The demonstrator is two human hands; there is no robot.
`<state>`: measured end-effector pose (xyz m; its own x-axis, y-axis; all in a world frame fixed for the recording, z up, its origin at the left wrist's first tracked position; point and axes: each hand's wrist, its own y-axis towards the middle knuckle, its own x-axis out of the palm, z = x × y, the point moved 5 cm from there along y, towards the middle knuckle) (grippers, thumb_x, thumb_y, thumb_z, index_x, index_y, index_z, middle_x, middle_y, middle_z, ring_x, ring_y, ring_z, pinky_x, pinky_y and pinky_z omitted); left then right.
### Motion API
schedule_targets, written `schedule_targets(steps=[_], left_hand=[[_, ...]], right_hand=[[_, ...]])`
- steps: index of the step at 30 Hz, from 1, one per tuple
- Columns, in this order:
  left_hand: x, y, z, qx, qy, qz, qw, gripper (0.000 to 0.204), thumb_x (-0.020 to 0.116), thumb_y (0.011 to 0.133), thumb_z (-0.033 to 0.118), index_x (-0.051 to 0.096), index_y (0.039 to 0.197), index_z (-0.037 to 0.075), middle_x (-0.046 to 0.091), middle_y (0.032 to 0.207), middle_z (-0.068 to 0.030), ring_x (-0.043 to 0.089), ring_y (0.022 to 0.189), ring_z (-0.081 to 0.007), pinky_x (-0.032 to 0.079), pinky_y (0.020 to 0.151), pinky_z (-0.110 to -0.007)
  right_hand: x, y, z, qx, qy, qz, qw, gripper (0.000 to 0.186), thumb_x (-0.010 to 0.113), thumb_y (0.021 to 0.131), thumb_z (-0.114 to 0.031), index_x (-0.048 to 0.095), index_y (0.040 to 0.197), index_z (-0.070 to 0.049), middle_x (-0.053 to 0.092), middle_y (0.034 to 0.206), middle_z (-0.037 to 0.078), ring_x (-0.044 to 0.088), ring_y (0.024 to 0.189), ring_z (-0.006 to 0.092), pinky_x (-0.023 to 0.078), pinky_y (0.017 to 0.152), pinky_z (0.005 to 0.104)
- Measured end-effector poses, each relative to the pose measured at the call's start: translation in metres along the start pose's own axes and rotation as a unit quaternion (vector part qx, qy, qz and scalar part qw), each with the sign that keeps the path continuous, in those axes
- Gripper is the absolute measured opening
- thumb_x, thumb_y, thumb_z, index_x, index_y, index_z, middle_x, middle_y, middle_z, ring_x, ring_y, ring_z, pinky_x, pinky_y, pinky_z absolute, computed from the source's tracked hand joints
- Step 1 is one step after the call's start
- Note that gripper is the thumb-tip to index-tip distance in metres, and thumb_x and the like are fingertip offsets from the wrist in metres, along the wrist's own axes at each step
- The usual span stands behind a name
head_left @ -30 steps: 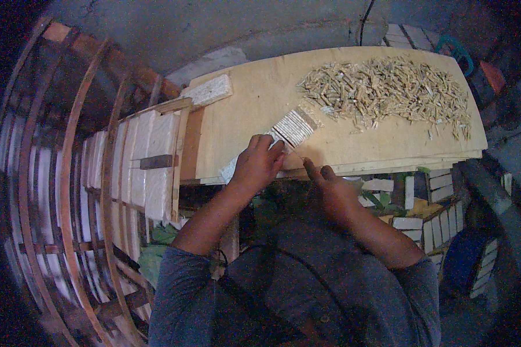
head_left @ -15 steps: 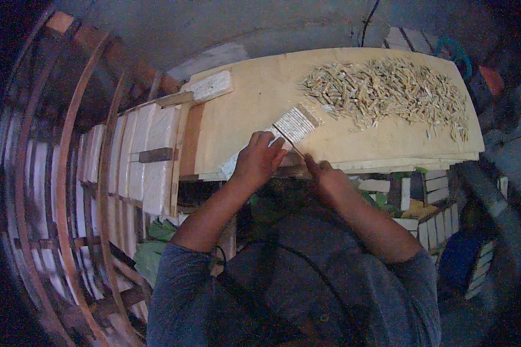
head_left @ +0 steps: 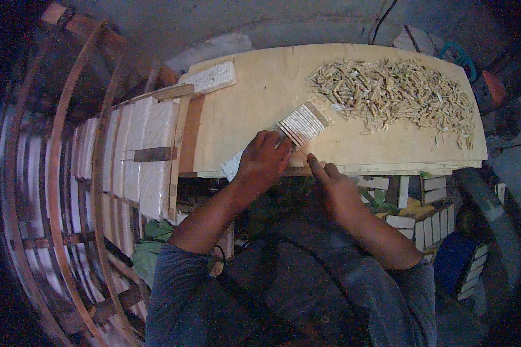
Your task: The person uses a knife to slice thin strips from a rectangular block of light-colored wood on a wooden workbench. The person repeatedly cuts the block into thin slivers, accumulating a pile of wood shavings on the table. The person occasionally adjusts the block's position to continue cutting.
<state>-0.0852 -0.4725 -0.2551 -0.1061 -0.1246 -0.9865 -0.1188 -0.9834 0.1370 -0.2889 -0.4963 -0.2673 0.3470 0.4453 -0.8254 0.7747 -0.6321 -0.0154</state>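
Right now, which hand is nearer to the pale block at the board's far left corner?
The left hand is nearer, closer to the body than the pale block and right of it, not touching. The right hand is farther right, by the near edge of the board.

The counter [head_left: 255, 81] bears one sliced block [head_left: 307, 120] near its front edge, one uncut block [head_left: 215, 77] at its left end and, on its right half, one heap of short pieces [head_left: 391, 92], too many to count. At its front edge are one left hand [head_left: 264, 157], one right hand [head_left: 333, 185] and one knife [head_left: 301, 150].
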Motion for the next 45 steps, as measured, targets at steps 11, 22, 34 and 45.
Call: schedule_targets(steps=[11, 22, 34, 45], left_hand=[[0.002, 0.003, 0.001, 0.007, 0.029, -0.021, 0.999, 0.034, 0.063, 0.101, 0.033, 0.069, 0.117, 0.003, 0.068, 0.116, -0.0189, 0.063, 0.113, -0.0392, 0.049, 0.105, -0.048], [-0.003, -0.038, -0.032, -0.110, -0.052, 0.006, 0.993, 0.094, 0.093, 0.071, 0.040, 0.048, 0.145, 0.002, 0.061, 0.127, -0.0213, 0.058, 0.118, -0.0430, 0.049, 0.102, -0.053], [-0.010, -0.010, -0.003, -0.087, 0.001, 0.072, 0.994, 0.079, 0.085, 0.079, 0.045, 0.059, 0.138, 0.001, 0.061, 0.134, -0.0233, 0.056, 0.126, -0.0423, 0.047, 0.108, -0.051], [-0.022, 0.004, 0.032, -0.058, -0.001, 0.064, 0.996, 0.048, 0.074, 0.089, 0.028, 0.066, 0.132, 0.007, 0.064, 0.125, -0.0188, 0.060, 0.117, -0.0396, 0.053, 0.101, -0.049]], right_hand=[[0.011, 0.011, 0.001, 0.076, -0.019, -0.067, 0.995, 0.081, 0.063, 0.092, -0.008, 0.030, 0.165, -0.016, 0.064, 0.116, 0.029, 0.070, 0.088, 0.0485, 0.059, 0.078, 0.0557], [0.010, 0.002, 0.024, -0.007, -0.002, 0.014, 1.000, 0.070, 0.063, 0.092, -0.016, 0.041, 0.158, -0.009, 0.066, 0.107, 0.029, 0.070, 0.086, 0.0474, 0.058, 0.077, 0.0554], [-0.015, 0.013, 0.063, -0.043, -0.064, 0.000, 0.997, 0.064, 0.060, 0.093, -0.015, 0.044, 0.155, -0.007, 0.067, 0.107, 0.027, 0.072, 0.090, 0.0456, 0.060, 0.077, 0.0555], [-0.041, -0.020, 0.033, -0.062, -0.025, 0.091, 0.994, 0.070, 0.066, 0.092, -0.013, 0.042, 0.157, -0.012, 0.064, 0.101, 0.022, 0.068, 0.078, 0.0451, 0.058, 0.069, 0.0560]])
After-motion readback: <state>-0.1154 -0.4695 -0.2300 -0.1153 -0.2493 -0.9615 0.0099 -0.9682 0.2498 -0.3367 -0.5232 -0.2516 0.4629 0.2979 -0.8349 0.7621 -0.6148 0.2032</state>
